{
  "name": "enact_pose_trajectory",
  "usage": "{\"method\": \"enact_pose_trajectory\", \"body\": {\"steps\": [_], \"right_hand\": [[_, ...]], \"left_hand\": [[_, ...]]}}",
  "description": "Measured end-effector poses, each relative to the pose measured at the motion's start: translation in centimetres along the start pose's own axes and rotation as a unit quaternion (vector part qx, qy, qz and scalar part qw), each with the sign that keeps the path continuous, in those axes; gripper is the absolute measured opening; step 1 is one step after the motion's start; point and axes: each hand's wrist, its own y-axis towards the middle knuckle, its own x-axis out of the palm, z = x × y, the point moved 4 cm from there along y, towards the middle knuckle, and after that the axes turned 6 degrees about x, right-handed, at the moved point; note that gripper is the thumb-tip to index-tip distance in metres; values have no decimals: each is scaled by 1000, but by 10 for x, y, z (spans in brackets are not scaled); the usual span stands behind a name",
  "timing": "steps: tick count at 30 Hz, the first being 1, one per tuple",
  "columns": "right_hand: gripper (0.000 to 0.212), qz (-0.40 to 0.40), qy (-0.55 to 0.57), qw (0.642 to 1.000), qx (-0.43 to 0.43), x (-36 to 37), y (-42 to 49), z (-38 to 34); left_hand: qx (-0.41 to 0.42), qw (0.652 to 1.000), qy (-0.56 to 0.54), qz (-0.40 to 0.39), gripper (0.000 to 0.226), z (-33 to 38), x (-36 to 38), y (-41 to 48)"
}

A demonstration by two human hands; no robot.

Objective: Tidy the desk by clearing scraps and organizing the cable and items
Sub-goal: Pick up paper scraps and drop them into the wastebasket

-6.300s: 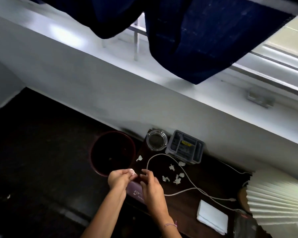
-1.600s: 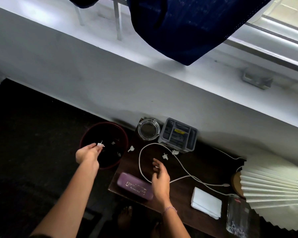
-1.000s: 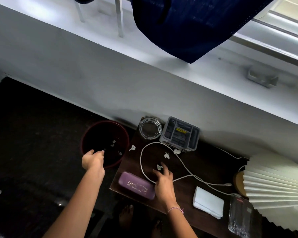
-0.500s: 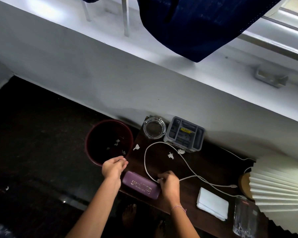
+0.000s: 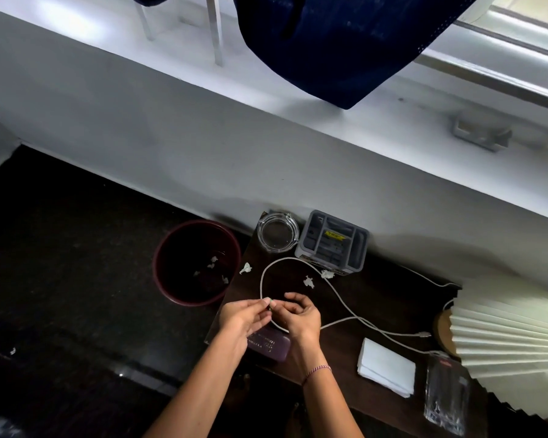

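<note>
Fingertips (image 5: 257, 308) curled, meeting | left hand (image 5: 242, 319), right hand (image 5: 301, 317) | pinching, probably, scrap (image 5: 269, 300)

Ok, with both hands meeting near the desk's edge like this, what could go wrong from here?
The small white paper scrap pinched between the left hand and right hand is over the dark wooden desk, not the dark red round bin; a slip on the way across could land it on the floor.
The white cable loops under both hands, so a snagged finger could drag it.
The loose white scrap by the bin-side edge could get brushed off.
</note>
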Motion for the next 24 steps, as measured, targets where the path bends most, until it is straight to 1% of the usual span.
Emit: {"method": "enact_pose_trajectory", "body": {"steps": [2, 4, 7, 10, 18, 21, 24], "right_hand": [[27, 6, -18, 1000, -9, -2, 0, -1], [25, -4, -14, 1000, -12, -2, -1, -1], [28, -29, 6, 1000, -10, 0, -3, -3], [31, -36, -11, 999, -13, 3, -4, -4], [28, -58, -13, 998, 28, 14, 4, -1], [28, -32, 9, 999, 30, 17, 8, -2], [29, -9, 7, 1000, 12, 20, 13, -9]], "left_hand": [[5, 1000, 2, -6, 14, 0, 0, 0], [13, 1000, 11, -3, 16, 0, -1, 0], [16, 1000, 23, 3, 16, 0, -1, 0], [13, 999, 31, -2, 17, -1, -2, 2], [-15, 994, 95, -54, 17, 10, -12, 7], [4, 992, 122, -36, 7, 19, -23, 10], [34, 991, 129, -2, 16, 30, -43, 16]]}}
